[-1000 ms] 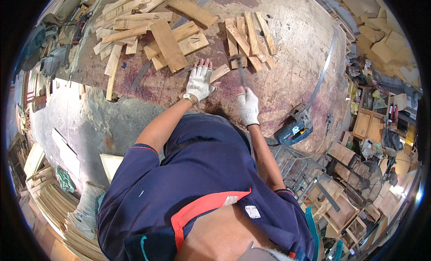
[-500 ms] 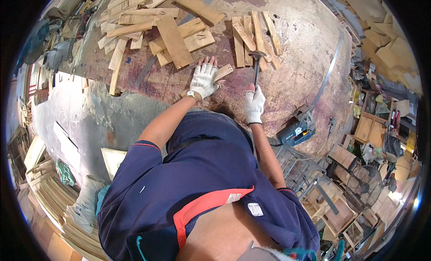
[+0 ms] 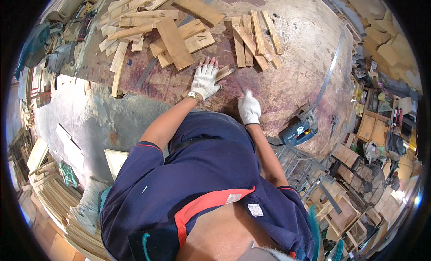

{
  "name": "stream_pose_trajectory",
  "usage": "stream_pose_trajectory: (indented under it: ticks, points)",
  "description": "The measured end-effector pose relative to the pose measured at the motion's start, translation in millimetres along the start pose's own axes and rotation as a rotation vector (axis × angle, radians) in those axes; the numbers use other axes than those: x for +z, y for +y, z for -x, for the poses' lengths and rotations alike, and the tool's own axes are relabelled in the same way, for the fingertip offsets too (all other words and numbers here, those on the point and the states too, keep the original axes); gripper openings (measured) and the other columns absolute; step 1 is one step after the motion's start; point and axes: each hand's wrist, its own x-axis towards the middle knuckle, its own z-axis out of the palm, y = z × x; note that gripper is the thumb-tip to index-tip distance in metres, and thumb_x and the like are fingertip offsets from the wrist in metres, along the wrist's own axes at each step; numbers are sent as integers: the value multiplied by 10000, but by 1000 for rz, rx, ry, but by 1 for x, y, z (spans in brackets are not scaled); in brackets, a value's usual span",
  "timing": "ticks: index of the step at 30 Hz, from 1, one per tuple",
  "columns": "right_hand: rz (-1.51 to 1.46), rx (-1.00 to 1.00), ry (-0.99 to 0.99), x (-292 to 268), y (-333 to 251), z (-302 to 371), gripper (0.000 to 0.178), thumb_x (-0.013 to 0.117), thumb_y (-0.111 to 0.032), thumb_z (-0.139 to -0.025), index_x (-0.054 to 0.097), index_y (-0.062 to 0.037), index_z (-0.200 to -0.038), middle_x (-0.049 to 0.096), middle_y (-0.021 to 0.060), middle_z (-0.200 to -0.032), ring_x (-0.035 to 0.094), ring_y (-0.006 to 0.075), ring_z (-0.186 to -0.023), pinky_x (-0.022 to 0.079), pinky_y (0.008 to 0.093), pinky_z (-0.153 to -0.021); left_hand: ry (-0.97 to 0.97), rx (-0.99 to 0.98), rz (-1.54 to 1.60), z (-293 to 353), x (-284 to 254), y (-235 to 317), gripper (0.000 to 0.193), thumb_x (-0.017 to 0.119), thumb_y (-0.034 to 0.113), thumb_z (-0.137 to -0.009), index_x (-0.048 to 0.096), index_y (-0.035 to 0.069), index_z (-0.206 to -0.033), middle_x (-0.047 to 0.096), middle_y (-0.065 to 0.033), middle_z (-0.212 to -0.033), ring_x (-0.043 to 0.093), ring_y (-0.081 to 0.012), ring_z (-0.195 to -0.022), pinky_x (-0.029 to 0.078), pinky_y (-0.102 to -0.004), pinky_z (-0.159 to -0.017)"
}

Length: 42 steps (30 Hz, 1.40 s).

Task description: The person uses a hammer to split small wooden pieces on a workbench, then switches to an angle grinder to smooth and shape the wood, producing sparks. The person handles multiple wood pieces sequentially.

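My left hand (image 3: 206, 80), in a white fingerless glove, lies flat on the worn tabletop (image 3: 179, 87) with fingers stretched forward. A short wooden piece (image 3: 225, 71) sticks out beside it, between the fingers and thumb; whether the palm presses on it is hidden. My right hand (image 3: 249, 108), gloved too, is closed round the handle of a hammer (image 3: 241, 84). The hammer is smeared by motion and slants toward the short piece's outer end. I cannot tell whether its head touches the wood.
Loose wooden boards (image 3: 174, 43) lie heaped at the far left, and several narrow strips (image 3: 256, 39) sit ahead of my right hand. A blue jigsaw (image 3: 298, 128) rests at the right, near a long metal strip (image 3: 331, 70). Beyond the right edge stands a fan (image 3: 366, 180) among clutter.
The hammer has swung down and left, from upright to near the short wooden piece. My right hand has shifted slightly left and nearer me; my left hand stays in place.
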Motion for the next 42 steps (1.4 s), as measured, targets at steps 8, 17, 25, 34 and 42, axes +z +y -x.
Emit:
stream_pose_trajectory:
  ticks: [8, 17, 25, 34, 42]
  points:
    - [-162, -191, 280, 3, -3, 9, 312, 554, -321, -1014, 582, -77, -1206, 664, 210, -702, 672, 436, -651, 508, 544, -584, 49, 21, 32, -2, 1, -3, 924, 634, 600, -894, 385, 0, -1551, 327, -193, -1648, 274, -368, -1538, 198, -515, -1256]
    - [-371, -22, 210, -12, -4, -1, 416, 523, -400, -1045, 651, -5, -1067, 676, 259, -805, 673, 431, -736, 495, 517, -675, 97, 74, 95, -1, 4, -10, 456, 731, 301, -864, 594, 41, -1212, 559, -187, -1391, 522, -384, -1309, 432, -469, -1107]
    - [-699, -19, 230, -39, -15, -19, 453, 514, -412, -1069, 634, 14, -969, 594, 169, -705, 551, 254, -648, 457, 433, -649, 80, 10, 35, -3, -9, -14, 230, 675, 272, -917, 622, 117, -1078, 635, -97, -1031, 670, -269, -889, 573, -416, -736]
    - [-460, -81, 51, -17, -21, -33, 510, 496, -448, -1055, 626, 34, -952, 618, 267, -765, 600, 451, -725, 456, 499, -688, 61, -14, 2, -5, -7, -13, 234, 654, 300, -934, 616, 140, -1101, 627, -74, -1002, 679, -253, -849, 579, -404, -683]
    - [-398, -106, 81, -20, -18, -25, 501, 498, -443, -1048, 634, 30, -957, 662, 287, -837, 660, 464, -817, 488, 493, -722, 99, 21, -35, -2, -6, -9, 251, 669, 259, -895, 628, 127, -1105, 627, -61, -1017, 664, -230, -907, 578, -385, -706]
